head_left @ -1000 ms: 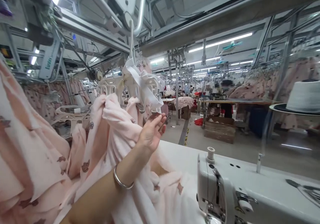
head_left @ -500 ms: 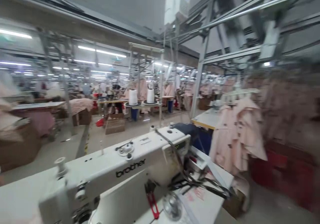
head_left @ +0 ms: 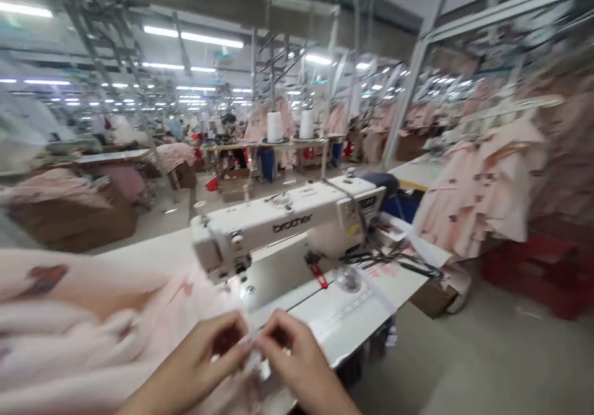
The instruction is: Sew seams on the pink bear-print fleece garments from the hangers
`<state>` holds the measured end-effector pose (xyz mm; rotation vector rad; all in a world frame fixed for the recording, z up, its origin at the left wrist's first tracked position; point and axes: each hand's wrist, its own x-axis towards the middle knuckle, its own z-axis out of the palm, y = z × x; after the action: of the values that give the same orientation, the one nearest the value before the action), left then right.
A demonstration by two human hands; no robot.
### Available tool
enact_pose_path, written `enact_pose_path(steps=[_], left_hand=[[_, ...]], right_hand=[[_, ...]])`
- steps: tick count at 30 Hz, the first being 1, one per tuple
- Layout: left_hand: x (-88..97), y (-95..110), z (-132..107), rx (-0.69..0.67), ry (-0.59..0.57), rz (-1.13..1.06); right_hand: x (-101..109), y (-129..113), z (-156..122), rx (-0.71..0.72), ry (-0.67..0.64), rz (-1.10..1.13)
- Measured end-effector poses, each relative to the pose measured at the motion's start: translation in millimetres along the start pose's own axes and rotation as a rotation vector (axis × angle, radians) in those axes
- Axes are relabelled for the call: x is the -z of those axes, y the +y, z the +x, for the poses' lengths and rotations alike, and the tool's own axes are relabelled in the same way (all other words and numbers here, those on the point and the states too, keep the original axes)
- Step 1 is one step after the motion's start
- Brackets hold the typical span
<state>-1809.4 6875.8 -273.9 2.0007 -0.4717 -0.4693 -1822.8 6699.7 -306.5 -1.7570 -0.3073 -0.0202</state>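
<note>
Two bare hands meet low in the view, in front of the white Brother sewing machine (head_left: 288, 223). The left hand (head_left: 204, 356) and the right hand (head_left: 297, 359) have their fingertips pressed together on an edge of the soft pale pink fleece fabric with small brown prints (head_left: 93, 328), so the fingers of both hands are closed, pinching the cloth between them. The blur hides exactly how much of the edge each hand grips. The fabric lies in a heap to the left of the machine's needle end and spreads toward the hands, resting on the white desk (head_left: 352, 316) that carries the machine.

On the desk to the right of the machine's base lie a red-handled thread snip (head_left: 318, 275) and a tangle of black cables (head_left: 390, 260). Behind the machine stand two white thread cones (head_left: 275, 127) on a far stand. To the right of the machine, well apart from it, pale pink garments hang on a white hanger rail (head_left: 487, 180), with red plastic crates (head_left: 533, 273) on the floor beneath them. To the left of the machine, beyond the desk, a brown cardboard box heaped with pink cloth (head_left: 69, 217) sits on the floor.
</note>
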Motion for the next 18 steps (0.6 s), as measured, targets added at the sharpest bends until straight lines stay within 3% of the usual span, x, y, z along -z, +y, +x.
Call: enact_pose_path(steps=[3,7,12,18], left_hand=[[3.7,8,3,0.052,0.025,-0.256],[5.8,3,6,0.102,0.075,-0.487],[9.3,-3,3,0.112,0.069,-0.527],[12.7,-5,6,0.115,0.158,-0.422]], right_hand=[[-1,-1,3,-0.068,0.001,0.169],[-2,-5,6,-0.097,-0.042,0.267],[2,-8,8,-0.142,-0.117,0.220],[0,0,12,-0.163,-0.111,0.221]])
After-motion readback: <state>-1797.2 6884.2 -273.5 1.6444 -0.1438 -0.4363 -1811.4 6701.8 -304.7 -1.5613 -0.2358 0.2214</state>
